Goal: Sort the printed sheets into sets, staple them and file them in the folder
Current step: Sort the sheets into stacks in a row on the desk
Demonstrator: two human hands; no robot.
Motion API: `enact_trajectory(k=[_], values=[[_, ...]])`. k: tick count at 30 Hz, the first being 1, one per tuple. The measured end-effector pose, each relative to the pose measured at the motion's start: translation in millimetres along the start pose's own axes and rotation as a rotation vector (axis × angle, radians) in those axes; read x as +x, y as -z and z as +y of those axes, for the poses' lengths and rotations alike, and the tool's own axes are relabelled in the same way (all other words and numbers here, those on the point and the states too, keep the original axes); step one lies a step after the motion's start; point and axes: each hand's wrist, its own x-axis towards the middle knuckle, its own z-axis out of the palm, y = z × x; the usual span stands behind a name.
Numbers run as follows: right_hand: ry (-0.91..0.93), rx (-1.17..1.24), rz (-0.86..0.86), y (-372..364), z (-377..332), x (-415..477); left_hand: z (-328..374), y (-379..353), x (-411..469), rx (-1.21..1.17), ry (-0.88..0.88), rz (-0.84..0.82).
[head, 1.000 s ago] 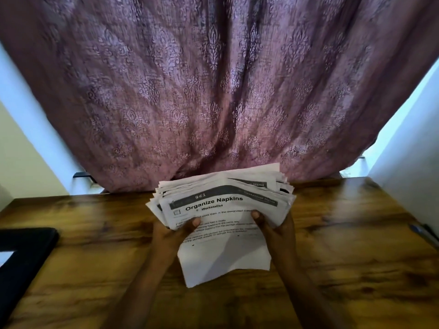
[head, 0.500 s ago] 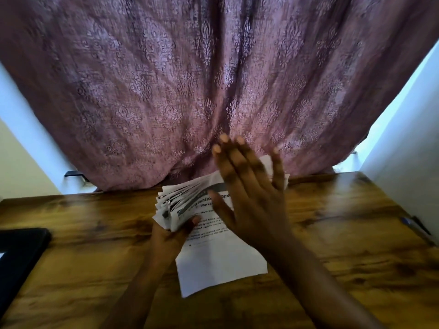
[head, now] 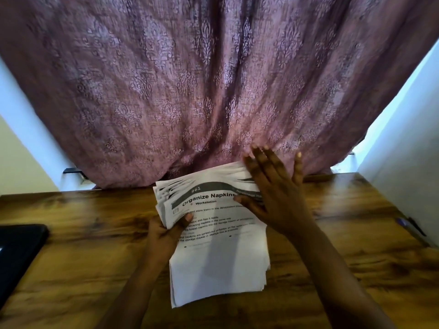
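A thick stack of printed sheets (head: 213, 257) stands on its lower edge on the wooden table (head: 95, 269), its top curling toward me; the front page reads "Organize Napkins". My left hand (head: 166, 231) grips the stack's left edge, thumb on the front page. My right hand (head: 275, 193) lies flat with straight, spread fingers against the stack's upper right part. No stapler is in sight.
A purple patterned curtain (head: 213, 91) hangs right behind the table's far edge. A black flat object (head: 16, 255) lies at the table's left edge. A pen-like item (head: 408, 224) sits near the right edge, beside a white wall (head: 403, 150).
My right hand let go of the stack's right edge, rose with fingers spread, and now presses flat on the upper right of the sheets. The left hand kept its grip.
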Motion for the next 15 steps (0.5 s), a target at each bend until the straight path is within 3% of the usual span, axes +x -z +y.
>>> enact_trajectory(k=[2, 4, 6, 8, 9, 11, 15], values=[[-0.13, 0.125, 0.094, -12.6, 8.5, -12.6, 1.5, -1.4, -1.2, -0.003, 0.012, 0.023], [-0.417, 0.532, 0.126, -19.9, 11.6, -26.7, -0.4, -0.8, -0.4, -0.019, 0.029, 0.055], [-0.681, 1.113, -0.094, -28.5, 7.5, -43.6, -1.4, -0.8, 0.1, -0.066, 0.067, 0.078], [-0.87, 1.385, -0.374, -40.7, 1.3, -60.1, 0.4, -2.2, 0.3, -0.088, 0.105, 0.091], [-0.912, 1.4, -0.415, -46.2, 0.6, -64.8, 2.8, -2.7, 0.5, -0.073, 0.102, 0.088], [-0.91, 1.292, -0.33, -44.4, -0.9, -62.8, 6.5, -4.3, 0.6, -0.048, 0.044, 0.072], [-0.685, 1.106, 0.042, -20.5, -13.7, -47.3, 30.8, -23.0, -6.6, 0.079, -0.207, 0.086]])
